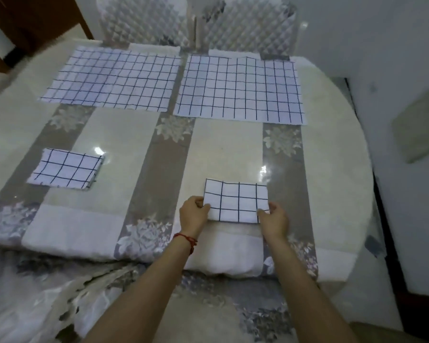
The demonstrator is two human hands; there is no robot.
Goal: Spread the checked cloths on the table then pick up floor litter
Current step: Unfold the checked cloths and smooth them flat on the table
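At the near edge of the bench [332,194], a bit right of centre, a folded checked cloth [236,200] lay flat: a small white rectangle with thin dark grid lines, soft woven look. Both hands were on its near corners. The left hand [193,214] had its grip clamped on the near left corner, thumb on top and fingers curled under. The right hand [274,220] pinched the near right corner the same way. A red string bracelet [186,240] sat on the left wrist.

Toward the left edge, well apart from the hands, a second folded cloth [65,168] lay as a thicker little stack, same grid, its edges looking slightly frayed. Along the far edge two opened cloths were spread flat just beside each other: the far-left cloth [112,79] and the far-right cloth [240,89], each a big rectangle with faint fold creases.

The bench itself was rounded on its right side and had a glossy clear cover throwing glare spots over a tablecloth of beige and grey stripes with pale flower prints. Two chairs [196,21] with quilted, diamond-stitched backs stood at the far edge. A pale floor [406,58] showed past the right edge.
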